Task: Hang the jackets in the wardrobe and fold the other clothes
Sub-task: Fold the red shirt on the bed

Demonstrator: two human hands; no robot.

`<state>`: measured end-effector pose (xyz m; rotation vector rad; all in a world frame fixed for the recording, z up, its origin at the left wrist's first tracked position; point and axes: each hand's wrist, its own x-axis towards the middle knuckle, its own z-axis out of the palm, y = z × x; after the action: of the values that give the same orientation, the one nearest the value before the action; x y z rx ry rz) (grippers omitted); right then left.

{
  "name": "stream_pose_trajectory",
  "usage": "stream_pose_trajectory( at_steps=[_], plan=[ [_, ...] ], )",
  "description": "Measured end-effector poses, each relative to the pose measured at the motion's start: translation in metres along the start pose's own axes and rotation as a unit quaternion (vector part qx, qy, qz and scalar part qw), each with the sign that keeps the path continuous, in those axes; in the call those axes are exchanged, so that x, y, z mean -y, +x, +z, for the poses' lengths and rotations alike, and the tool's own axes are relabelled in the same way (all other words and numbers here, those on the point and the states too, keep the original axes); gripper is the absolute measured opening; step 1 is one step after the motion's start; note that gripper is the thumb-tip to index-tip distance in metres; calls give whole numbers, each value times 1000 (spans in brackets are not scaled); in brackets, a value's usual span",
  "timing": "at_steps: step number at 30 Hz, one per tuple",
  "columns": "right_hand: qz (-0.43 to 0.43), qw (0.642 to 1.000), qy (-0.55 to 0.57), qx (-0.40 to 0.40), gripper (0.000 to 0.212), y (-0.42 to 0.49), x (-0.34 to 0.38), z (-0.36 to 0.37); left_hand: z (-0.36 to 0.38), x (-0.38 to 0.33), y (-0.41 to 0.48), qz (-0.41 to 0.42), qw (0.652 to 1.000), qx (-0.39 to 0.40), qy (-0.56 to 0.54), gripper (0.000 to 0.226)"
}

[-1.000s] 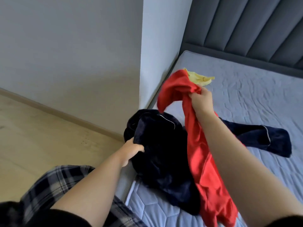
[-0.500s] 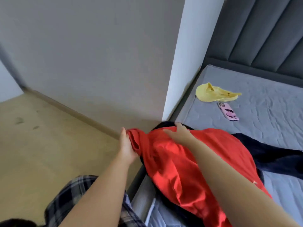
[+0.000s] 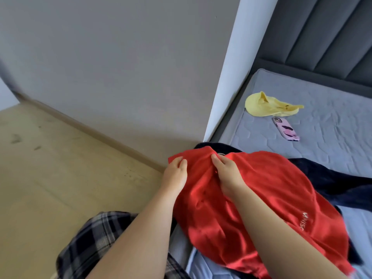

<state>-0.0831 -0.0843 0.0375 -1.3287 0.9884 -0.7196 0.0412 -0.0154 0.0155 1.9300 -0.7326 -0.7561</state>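
Note:
A red shirt (image 3: 267, 190) with small white lettering lies spread over a dark navy garment (image 3: 338, 184) at the near corner of the bed. My left hand (image 3: 175, 172) grips the shirt's left top edge, which hangs past the bed's side. My right hand (image 3: 225, 170) rests on the shirt near its collar, fingers pinching the cloth. The navy garment shows only behind the collar and to the right. A yellow garment (image 3: 267, 105) lies crumpled farther up the mattress.
The grey quilted mattress (image 3: 332, 127) runs to a dark padded headboard (image 3: 326, 37). A pink phone (image 3: 285, 130) lies near the yellow garment. A white wall corner (image 3: 227, 67) stands by the bed's left side, with light wooden floor (image 3: 50, 178) to the left.
The red shirt came down from my raised right hand and now lies spread over the navy garment. My left hand let go of the navy garment and took the shirt's edge.

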Motion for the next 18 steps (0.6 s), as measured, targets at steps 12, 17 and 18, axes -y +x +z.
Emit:
stream_pose_trajectory(
  at_steps=[12, 17, 18],
  plan=[
    [75, 818, -562, -100, 51, -5, -43, -53, 26, 16, -12, 86, 967, 139, 197, 84],
    [52, 864, -479, -145, 15, -12, -52, -65, 25, 14, -13, 88, 978, 27, 185, 15],
    [36, 884, -437, -163, 11, -12, -46, -62, 23, 11, -12, 81, 982, -6, 170, 12]
  ],
)
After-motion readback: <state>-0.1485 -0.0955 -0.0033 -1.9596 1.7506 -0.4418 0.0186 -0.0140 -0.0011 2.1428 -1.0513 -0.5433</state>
